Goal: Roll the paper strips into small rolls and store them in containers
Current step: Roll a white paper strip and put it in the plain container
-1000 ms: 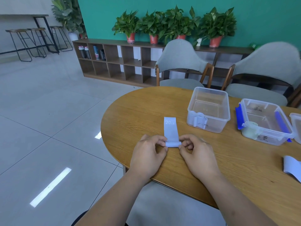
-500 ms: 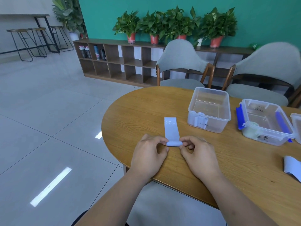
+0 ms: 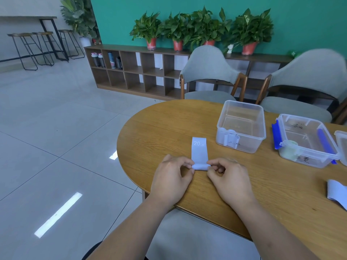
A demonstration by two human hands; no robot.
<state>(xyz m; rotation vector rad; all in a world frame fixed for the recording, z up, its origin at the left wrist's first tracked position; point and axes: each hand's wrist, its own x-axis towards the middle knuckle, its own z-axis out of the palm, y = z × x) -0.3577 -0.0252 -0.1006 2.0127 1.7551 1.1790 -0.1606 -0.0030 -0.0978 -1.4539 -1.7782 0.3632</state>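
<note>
A pale blue paper strip marked "20 LB" lies flat on the wooden table, its near end curled into a small roll. My left hand pinches the roll's left end between thumb and fingertips. My right hand pinches its right end. A clear lidless container stands behind the strip to the right. A second clear container with blue clips stands further right.
Another pale blue strip lies at the table's right edge. A third container's corner shows at far right. Two grey chairs stand behind the table, with a low shelf and potted plants along the green wall.
The roll has grown slightly and crept forward along the strip. Both hands stay at its ends and have shifted a little forward with it.
</note>
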